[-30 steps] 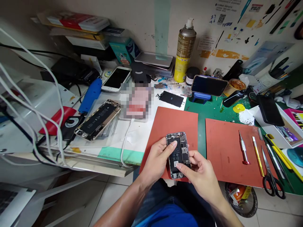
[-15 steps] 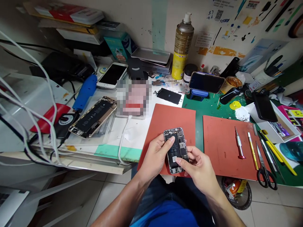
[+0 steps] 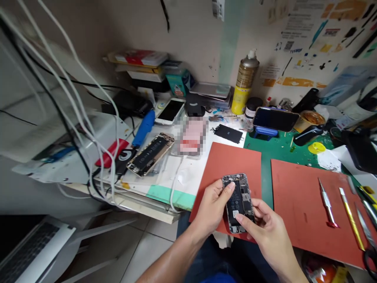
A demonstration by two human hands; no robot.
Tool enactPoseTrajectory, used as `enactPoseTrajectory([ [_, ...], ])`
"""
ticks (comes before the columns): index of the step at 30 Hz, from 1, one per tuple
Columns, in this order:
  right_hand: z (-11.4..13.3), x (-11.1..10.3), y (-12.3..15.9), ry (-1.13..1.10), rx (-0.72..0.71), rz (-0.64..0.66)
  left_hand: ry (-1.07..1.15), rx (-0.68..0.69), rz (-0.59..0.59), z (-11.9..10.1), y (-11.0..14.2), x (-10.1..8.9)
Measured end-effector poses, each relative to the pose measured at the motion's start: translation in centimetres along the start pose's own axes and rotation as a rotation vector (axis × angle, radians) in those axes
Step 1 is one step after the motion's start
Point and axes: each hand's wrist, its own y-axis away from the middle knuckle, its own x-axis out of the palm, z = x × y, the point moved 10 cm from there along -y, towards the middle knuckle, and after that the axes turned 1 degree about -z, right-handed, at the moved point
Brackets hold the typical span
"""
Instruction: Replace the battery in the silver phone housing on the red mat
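**Held item:** opened smartphone housing (image 3: 237,202), black battery (image 3: 235,205) exposed, logic board (image 3: 244,192) alongside, being held just above the lower edge of the rust-red silicone mat (image 3: 238,165), not touching it as far as can be told

**Left hand** (image 3: 212,206): gripping the housing's left side, thumb (image 3: 230,188) pressing on the battery's upper end, other fingers curling out of sight behind the housing

**Right hand** (image 3: 266,232): clamping the housing's lower end, fingers lying together, index finger (image 3: 243,222) reaching across beside a white label (image 3: 235,214)

**Change:** both hands are keeping the same grip on the housing, no part is coming away, and the head camera is turning left, sliding the bench rightward across the view

**Beyond the mat:** black display panel (image 3: 228,133), smartphone on a blue stand (image 3: 275,119) and gold-and-yellow spray can (image 3: 246,82) are standing or lying there

**Right of the mat:** second rust-red silicone mat (image 3: 306,208) is carrying a red-collared precision screwdriver (image 3: 327,206) and a yellow-handled tool (image 3: 349,214)

**Left of the mat:** larger opened smartphone (image 3: 150,154) is lying on a clear plastic sheet (image 3: 160,175), with a white smartphone (image 3: 170,111) farther back
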Motion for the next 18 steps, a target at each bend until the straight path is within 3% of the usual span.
enactPoseTrajectory([
  [9,-1.5,0.1,0.2,0.004,0.028,-0.048,0.097,0.013,0.084,-0.2,0.5,0.6],
  [18,-1.2,0.9,0.7,-0.007,0.048,-0.075,0.026,0.011,-0.004,-0.1,0.4,-0.4],
])
